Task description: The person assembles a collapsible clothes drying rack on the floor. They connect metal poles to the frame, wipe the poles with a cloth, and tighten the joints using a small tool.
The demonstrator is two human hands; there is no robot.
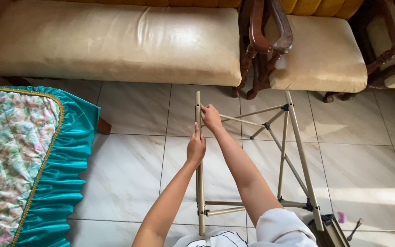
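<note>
The folding metal frame (252,169) stands on the tiled floor (133,174) before the sofa (115,41), its left tube (200,183) running near to far. Your left hand (196,148) and, just beyond it, your right hand (211,118) both have fingers wrapped around that tube's far end.

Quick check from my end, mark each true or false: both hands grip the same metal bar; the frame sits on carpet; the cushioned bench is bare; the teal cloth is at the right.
1. Both hands, left hand and right hand, grip one bar of the metal frame. True.
2. The frame sits on carpet. False: on the tile floor.
3. The cushioned bench has nothing on it. True.
4. The teal cloth is at the right. False: at the left.
</note>
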